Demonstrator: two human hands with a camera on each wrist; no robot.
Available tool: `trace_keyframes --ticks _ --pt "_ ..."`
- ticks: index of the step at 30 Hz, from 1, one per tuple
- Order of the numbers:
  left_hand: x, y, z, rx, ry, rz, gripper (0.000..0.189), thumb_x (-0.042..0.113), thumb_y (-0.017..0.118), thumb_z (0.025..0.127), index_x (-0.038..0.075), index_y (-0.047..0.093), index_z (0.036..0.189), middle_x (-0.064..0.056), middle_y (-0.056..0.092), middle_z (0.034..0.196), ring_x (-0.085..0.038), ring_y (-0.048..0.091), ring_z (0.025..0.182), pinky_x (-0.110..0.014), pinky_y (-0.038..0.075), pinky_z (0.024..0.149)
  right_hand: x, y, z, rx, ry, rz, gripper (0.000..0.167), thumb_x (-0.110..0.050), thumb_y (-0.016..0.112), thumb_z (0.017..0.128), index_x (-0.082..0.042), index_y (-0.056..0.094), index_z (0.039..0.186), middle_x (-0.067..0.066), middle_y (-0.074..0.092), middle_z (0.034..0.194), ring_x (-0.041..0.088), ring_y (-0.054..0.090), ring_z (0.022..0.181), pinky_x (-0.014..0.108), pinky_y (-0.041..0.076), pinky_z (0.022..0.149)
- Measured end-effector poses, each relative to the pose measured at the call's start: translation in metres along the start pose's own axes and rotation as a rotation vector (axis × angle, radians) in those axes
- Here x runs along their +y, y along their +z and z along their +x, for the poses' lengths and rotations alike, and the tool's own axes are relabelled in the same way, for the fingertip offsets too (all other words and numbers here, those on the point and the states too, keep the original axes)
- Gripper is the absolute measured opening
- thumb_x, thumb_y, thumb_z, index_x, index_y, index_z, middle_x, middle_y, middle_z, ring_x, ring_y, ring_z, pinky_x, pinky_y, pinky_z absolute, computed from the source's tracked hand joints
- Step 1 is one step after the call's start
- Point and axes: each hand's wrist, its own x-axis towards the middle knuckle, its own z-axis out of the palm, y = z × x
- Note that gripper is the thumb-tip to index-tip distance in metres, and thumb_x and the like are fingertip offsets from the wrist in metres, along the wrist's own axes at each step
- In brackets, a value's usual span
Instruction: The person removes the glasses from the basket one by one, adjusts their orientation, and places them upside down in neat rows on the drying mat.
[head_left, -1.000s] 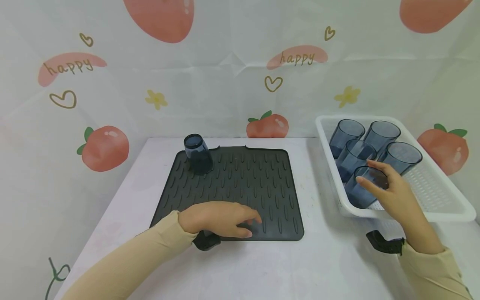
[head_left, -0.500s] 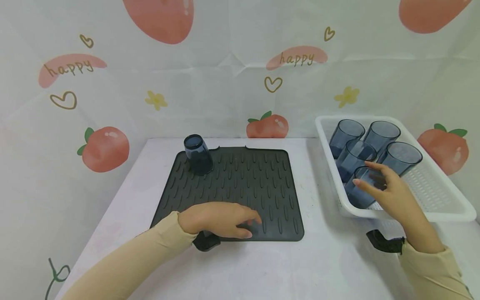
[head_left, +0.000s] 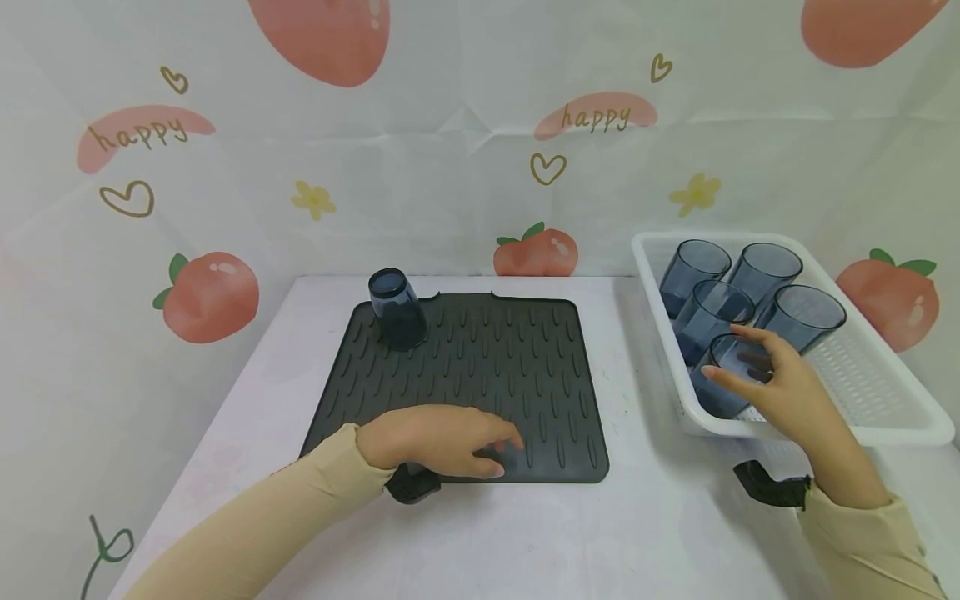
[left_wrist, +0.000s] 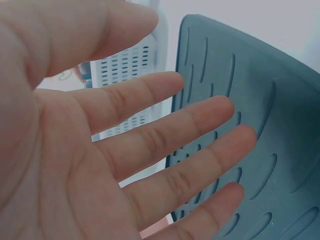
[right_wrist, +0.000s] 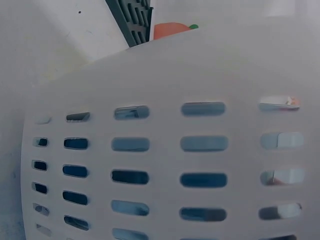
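- Tumbler (head_left: pixel 718 402), nearest of five in the white basket (head_left: pixel 862 387), mouth up; transparent blue, smooth, cylindrical; likely rigid, light, breakable, slippery if wet;
- Suggested hold: opposite sides, just below the rim;
- Right hand (head_left: pixel 787 392): fingers and thumb spread about the tumbler's mouth; grip cannot be told;
- Left hand (head_left: pixel 442 437): fingers extended, holding nothing, over the black mat (head_left: pixel 487 367); mat surface ribbed, apparently rubbery.

Glasses (head_left: pixel 712 321) are crowding the left of the basket (head_left: pixel 870 387), while its right is offering room. The left hand (head_left: pixel 446 437) is blocking the front middle of the mat (head_left: pixel 487 358).
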Motion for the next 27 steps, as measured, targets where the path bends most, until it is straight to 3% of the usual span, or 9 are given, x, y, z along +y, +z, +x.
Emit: trace_keyframes --ticks 13,27 --pt "-0.0009 -0.0018 0.0023 0.006 0.019 0.016 0.039 0.027 0.058 0.098 0.016 0.053 0.135 0.000 0.062 0.122 -0.010 0.060 0.111 -0.027 0.049 0.092 0.0003 0.0014 -0.0016 0.019 -0.010 -0.002 0.094 -0.039 0.078 0.081 -0.001 0.026 0.150 0.031 0.034 0.147 0.057 0.043 0.121 0.068 0.040 0.090" --pt "0.0022 -0.0037 0.0010 -0.001 0.009 0.013 0.039 0.027 0.059 0.097 0.017 0.053 0.134 0.001 0.063 0.120 -0.010 0.060 0.109 -0.027 0.049 0.091 -0.0019 0.0018 -0.0026 0.025 -0.027 0.003 0.090 -0.035 0.078 0.082 0.000 0.029 0.149 0.033 0.042 0.137 0.057 0.045 0.118 0.068 0.041 0.089"
